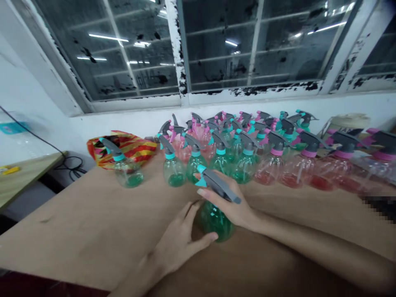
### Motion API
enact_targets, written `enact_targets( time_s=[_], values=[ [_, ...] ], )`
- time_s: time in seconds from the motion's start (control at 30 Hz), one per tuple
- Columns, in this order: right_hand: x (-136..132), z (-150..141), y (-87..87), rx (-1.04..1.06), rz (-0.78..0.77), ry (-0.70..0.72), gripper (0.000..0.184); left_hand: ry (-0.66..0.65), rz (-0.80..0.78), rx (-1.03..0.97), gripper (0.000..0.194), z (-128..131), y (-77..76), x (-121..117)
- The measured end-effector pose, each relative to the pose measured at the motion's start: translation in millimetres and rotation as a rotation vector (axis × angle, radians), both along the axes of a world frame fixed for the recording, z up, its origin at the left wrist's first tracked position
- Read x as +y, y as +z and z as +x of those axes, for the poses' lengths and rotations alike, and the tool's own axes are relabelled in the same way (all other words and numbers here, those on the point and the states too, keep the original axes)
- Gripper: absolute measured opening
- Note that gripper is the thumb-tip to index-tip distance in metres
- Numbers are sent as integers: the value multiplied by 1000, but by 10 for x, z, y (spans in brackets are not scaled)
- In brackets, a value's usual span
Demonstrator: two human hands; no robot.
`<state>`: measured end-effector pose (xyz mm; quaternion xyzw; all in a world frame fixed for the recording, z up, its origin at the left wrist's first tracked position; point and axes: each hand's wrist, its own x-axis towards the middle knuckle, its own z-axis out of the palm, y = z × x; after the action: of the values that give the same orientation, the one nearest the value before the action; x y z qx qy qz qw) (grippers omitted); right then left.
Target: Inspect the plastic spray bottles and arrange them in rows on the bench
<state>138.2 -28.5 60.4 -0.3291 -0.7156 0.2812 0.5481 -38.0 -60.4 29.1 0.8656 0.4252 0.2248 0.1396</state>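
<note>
A green spray bottle (216, 222) with a grey trigger head and teal collar lies tilted on the brown table (93, 231). My right hand (232, 206) is wrapped round its neck and grey trigger head. My left hand (179, 239) cups the bottle's round body from the left, thumb pressed against its lower side.
Several green spray bottles (194, 165) and pink ones (297, 169) stand in rows behind, toward the wall. One green bottle (126, 169) stands apart at the left, before a red-yellow striped bag (136, 146). A side bench (24, 173) and cables sit far left.
</note>
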Motion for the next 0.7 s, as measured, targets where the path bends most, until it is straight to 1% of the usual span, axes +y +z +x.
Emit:
enact_targets(
  time_s=[0.13, 0.23, 0.33, 0.4, 0.47, 0.57, 0.6, 0.7],
  values=[
    [72, -554, 5, 46, 115, 31, 19, 185, 142, -100, 64, -313, -43, -82],
    [169, -956, 28, 30, 195, -4, 17, 307, 233, -160, 58, -601, -97, -78],
    [286, -1269, 59, 16, 197, -28, 17, 390, 231, -190, 48, -869, -137, -25],
    [353, -1400, 75, 0, 191, -39, 18, 412, 229, -215, 43, -1011, -162, 46],
    [390, -1446, 87, -36, 191, -45, 23, 401, 258, -240, 41, -1124, -191, 148],
    [385, -1347, 98, -126, 192, -51, 39, 425, 339, -263, 42, -1270, -226, 342],
    [375, -1276, 102, -162, 191, -55, 39, 436, 355, -261, 42, -1317, -230, 413],
    [374, -1016, 123, -259, 170, -102, 31, 459, 390, -238, 42, -1452, -223, 631]
  ],
)
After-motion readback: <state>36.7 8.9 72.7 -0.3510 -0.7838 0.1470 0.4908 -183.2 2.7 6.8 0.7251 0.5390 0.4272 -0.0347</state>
